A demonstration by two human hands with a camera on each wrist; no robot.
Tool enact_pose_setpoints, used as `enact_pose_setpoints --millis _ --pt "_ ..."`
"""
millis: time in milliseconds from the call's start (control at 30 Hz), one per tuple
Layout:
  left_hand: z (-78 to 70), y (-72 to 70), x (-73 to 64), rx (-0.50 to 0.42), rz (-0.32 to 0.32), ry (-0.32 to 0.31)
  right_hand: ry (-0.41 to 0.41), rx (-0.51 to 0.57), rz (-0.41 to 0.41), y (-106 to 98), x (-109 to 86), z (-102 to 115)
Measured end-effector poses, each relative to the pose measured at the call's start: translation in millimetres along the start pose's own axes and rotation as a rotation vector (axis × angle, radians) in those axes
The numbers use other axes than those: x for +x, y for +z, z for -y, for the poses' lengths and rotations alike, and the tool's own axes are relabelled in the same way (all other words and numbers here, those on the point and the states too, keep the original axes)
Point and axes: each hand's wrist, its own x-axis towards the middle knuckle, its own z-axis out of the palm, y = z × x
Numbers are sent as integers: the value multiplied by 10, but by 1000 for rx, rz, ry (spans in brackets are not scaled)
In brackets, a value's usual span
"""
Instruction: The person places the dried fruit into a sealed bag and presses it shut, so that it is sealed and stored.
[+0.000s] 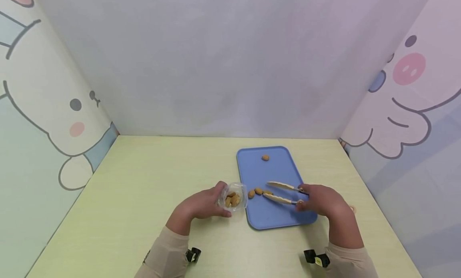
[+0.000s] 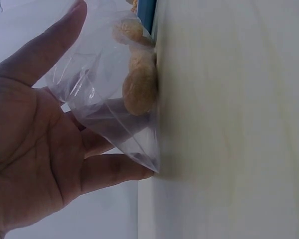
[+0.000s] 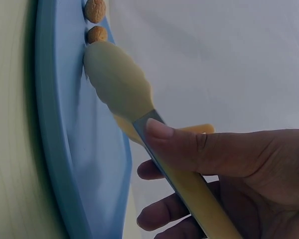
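Note:
My left hand (image 1: pixel 207 202) holds a clear plastic bag (image 1: pixel 242 189) with its mouth spread, standing on the table left of the tray. Several brown nuts (image 1: pixel 235 200) lie inside; in the left wrist view thumb and fingers curve around the bag (image 2: pixel 97 64). My right hand (image 1: pixel 324 200) grips tongs (image 1: pixel 282 199) with cream scalloped tips, held over the blue tray (image 1: pixel 266 218). Their two arms are spread apart. One tip lies at a nut (image 1: pixel 267 192) on the tray; whether it touches is unclear. Two more nuts (image 1: pixel 258 191) sit in line toward the bag.
Another nut (image 1: pixel 265 157) lies near the tray's far edge. The pale yellow table (image 1: pixel 162 162) extends left of the tray. A grey back wall (image 1: pixel 230 70) and side walls with cartoon animals border it.

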Motion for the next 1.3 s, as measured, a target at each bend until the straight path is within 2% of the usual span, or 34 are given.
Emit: enact_pose_setpoints --millis 1300 --pt "21 23 8 3 -2 -4 -69 26 39 -11 -36 51"
